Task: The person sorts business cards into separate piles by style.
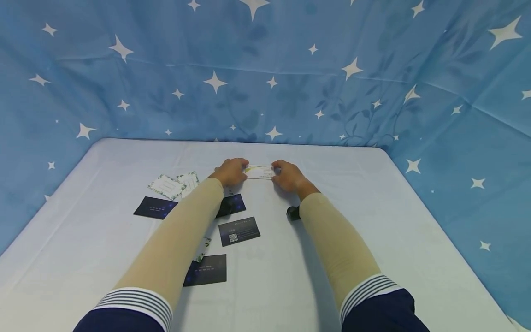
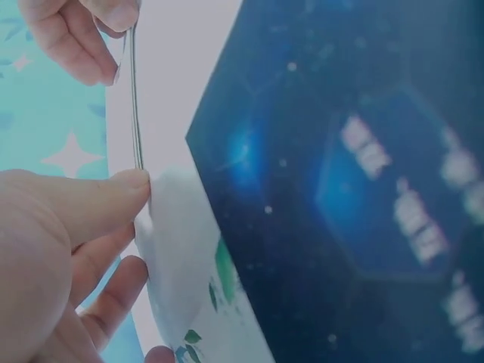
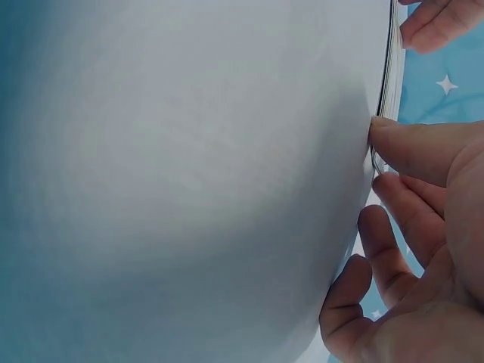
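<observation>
Both hands [image 1: 232, 171] [image 1: 289, 176] pinch a thin white card stack [image 1: 259, 171].

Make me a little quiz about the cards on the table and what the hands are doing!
1. True or false: both hands hold the same white card.
2. Which colour are the loose cards lying nearest the person: A) dark blue, B) red, C) yellow?
3. On which side of the person's arms do the two leaf-bordered cards lie?

Key
1. True: the left hand and the right hand each pinch one end of the white card over the table.
2. A: the dark cards lie close to the sleeves.
3. On the left, where the leaf-bordered cards sit beside another dark card.
</observation>
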Available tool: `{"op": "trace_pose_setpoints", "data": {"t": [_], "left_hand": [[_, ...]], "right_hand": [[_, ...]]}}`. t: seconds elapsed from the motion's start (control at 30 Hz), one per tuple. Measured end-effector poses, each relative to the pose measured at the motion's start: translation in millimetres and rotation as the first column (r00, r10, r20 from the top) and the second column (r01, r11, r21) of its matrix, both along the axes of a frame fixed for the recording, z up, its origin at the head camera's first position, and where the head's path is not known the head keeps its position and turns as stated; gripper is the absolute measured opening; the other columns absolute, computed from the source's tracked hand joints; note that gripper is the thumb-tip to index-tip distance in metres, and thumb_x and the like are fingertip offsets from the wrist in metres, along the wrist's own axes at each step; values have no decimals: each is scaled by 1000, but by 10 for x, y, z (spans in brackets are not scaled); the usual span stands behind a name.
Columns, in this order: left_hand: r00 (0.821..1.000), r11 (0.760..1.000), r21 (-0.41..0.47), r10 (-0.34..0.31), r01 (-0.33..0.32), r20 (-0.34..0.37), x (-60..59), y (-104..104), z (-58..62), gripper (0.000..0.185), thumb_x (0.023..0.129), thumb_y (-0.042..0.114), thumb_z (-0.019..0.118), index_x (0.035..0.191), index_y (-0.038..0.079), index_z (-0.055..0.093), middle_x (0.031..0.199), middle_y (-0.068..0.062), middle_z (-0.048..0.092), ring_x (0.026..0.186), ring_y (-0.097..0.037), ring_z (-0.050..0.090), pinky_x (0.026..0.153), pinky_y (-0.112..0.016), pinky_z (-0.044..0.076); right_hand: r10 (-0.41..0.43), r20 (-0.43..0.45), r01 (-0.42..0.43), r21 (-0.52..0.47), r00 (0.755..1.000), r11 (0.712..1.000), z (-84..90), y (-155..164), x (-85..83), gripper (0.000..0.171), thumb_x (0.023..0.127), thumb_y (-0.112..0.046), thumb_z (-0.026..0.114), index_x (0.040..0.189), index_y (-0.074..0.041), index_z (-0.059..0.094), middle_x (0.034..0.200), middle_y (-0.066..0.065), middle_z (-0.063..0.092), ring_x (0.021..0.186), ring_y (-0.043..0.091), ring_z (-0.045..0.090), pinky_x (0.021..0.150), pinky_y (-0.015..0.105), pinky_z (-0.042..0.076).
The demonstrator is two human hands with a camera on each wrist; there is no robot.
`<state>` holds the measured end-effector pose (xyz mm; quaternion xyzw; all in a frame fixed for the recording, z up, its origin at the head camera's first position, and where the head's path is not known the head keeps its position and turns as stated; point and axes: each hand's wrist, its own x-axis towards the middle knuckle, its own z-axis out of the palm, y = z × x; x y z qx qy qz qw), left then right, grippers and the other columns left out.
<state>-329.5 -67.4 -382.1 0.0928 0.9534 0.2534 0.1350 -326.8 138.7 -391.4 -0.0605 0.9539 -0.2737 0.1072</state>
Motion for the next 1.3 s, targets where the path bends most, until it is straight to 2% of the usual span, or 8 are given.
{"op": "trace_pose_setpoints", "data": {"t": [0.13,0.23,0.37,0.43,0.57,0.77,0.93,1.3], "left_hand": [[1000,1000,-1,-5,5,9,4,-28,13,59,97,19,64,152,13,44,155,-11,41,143,-35,32,111,-62,21],[1000,1000,17,-15,15,4,28,-85,57,61,97,20,64,154,12,41,156,-12,39,145,-36,29,112,-63,19],[998,996,69,-57,58,-26,56,-215,140,62,98,22,64,155,12,39,157,-13,38,143,-34,32,113,-56,24],[995,990,107,-86,90,-44,77,-291,181,63,99,22,64,155,11,38,157,-12,38,142,-34,35,113,-52,28],[990,976,173,-128,136,-58,172,-429,277,64,98,20,66,155,9,38,156,-10,39,142,-34,35,112,-50,30],[991,968,211,-127,135,-52,365,-613,362,62,97,20,68,152,9,42,154,-9,42,143,-34,34,111,-52,30],[991,970,199,-133,137,-32,533,-773,344,60,97,21,69,150,8,45,152,-11,45,142,-36,33,110,-55,31],[990,980,142,-138,136,6,831,-976,148,55,88,22,77,138,7,59,140,-12,57,134,-35,45,107,-57,33]], "right_hand": [[-3,8,3,-10,1000,1000,16,-7,14,58,97,-16,63,151,-11,43,157,11,39,147,31,27,117,47,21],[9,4,-9,-33,1000,999,34,10,25,61,97,-20,63,154,-13,40,157,10,38,143,30,34,115,47,24],[51,-16,-52,-86,999,995,89,38,57,64,97,-24,64,155,-13,39,155,10,40,136,30,44,110,47,33],[76,-17,-77,-101,997,992,128,31,83,65,96,-24,66,154,-12,40,155,10,40,136,30,44,109,48,35],[116,-14,-117,-113,993,987,214,-33,151,65,94,-24,70,152,-12,44,153,9,43,135,30,44,108,48,37],[200,-25,-202,-124,979,971,287,-142,280,63,91,-21,73,148,-10,48,149,6,50,133,29,45,107,47,37],[273,-43,-276,-104,961,956,282,-246,408,65,89,-21,75,148,-12,49,147,4,51,134,29,45,108,46,37],[394,-2,-394,-8,919,919,165,-534,579,68,85,-22,81,146,-15,52,146,1,53,136,24,45,112,42,33]]}}
